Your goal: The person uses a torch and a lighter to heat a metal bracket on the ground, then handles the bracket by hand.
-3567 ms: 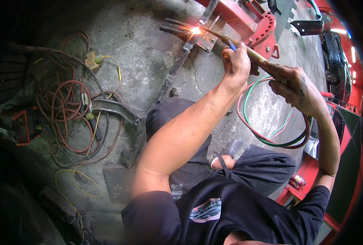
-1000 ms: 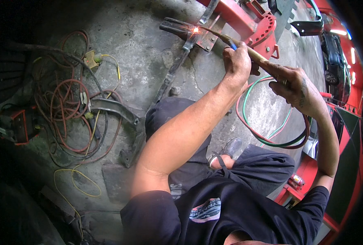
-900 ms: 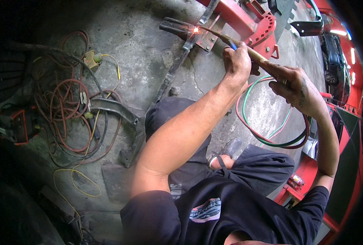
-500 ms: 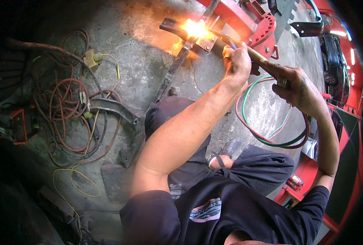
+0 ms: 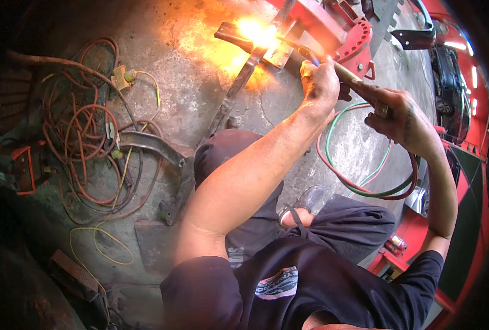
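A gas torch (image 5: 356, 85) slants between my two hands, its front end pointing up and left. My left hand (image 5: 320, 85) is closed around its front part, near a blue piece. Farther back on the torch, my right hand (image 5: 408, 122) is wrapped around the handle by the valve. A blinding glow covers the torch tip and the spot where a dark metal bar (image 5: 234, 88) meets a short dark metal piece (image 5: 230, 34). Beside the glow is a bolted metal plate (image 5: 279, 57). Red and green hoses (image 5: 360, 190) loop below my right hand.
Tangled red hoses and cables (image 5: 85, 126) lie on the concrete floor at left, with a curved metal arm (image 5: 153, 146) beside them. A red-and-black box (image 5: 24, 168) stands at far left. Red machinery (image 5: 357, 47) is behind the torch; a dark car (image 5: 448, 82) is at far right.
The glow has grown wider and brighter, spreading left and down with more orange light on the floor. Both hands and the torch stay almost in the same place.
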`<state>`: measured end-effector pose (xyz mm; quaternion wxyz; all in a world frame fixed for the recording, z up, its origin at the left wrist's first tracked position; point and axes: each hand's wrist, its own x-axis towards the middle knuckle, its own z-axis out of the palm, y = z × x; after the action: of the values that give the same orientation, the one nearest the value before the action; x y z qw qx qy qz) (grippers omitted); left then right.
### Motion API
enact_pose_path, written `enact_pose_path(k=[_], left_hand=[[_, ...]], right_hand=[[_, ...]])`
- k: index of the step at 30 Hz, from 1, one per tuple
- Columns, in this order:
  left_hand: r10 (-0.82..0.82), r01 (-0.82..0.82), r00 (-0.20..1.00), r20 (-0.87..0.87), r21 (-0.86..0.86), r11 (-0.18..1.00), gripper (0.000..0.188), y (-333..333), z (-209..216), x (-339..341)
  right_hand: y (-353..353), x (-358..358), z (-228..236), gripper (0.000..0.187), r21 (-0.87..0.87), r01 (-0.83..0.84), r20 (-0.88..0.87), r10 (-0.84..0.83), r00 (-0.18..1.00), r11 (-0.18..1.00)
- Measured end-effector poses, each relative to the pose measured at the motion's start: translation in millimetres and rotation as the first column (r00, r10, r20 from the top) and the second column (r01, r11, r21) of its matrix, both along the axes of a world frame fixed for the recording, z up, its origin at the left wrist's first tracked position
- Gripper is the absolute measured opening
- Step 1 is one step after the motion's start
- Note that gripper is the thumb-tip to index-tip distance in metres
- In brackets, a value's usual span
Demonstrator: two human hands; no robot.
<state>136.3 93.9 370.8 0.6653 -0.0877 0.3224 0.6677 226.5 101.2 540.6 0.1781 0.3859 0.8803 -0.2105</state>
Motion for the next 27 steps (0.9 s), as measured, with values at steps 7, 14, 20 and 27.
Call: enact_pose_path(k=[7,14,20,27], left_hand=[[-0.007,0.007,1.000,0.017,0.012,1.000,0.028,-0.3,-1.1,0.5],[-0.010,0.010,1.000,0.015,0.027,1.000,0.031,2.1,-3.7,0.5],[0.008,-0.009,1.000,0.025,0.030,1.000,0.033,1.1,-0.2,-0.2],[0.010,-0.011,1.000,0.026,0.042,0.999,0.036,1.9,-2.9,0.9]], right_hand=[[-0.2,-7.9,5.6,0.059,-0.024,0.053,0.066,-0.051,0.997,0.998],[6.9,1.4,1.0,0.063,-0.086,0.002,0.010,-0.001,1.000,0.996],[7.7,2.1,1.9,0.063,-0.072,-0.016,0.007,0.016,1.000,0.997],[6.9,-2.1,3.9,0.061,-0.086,0.034,0.050,-0.030,0.998,0.996]])
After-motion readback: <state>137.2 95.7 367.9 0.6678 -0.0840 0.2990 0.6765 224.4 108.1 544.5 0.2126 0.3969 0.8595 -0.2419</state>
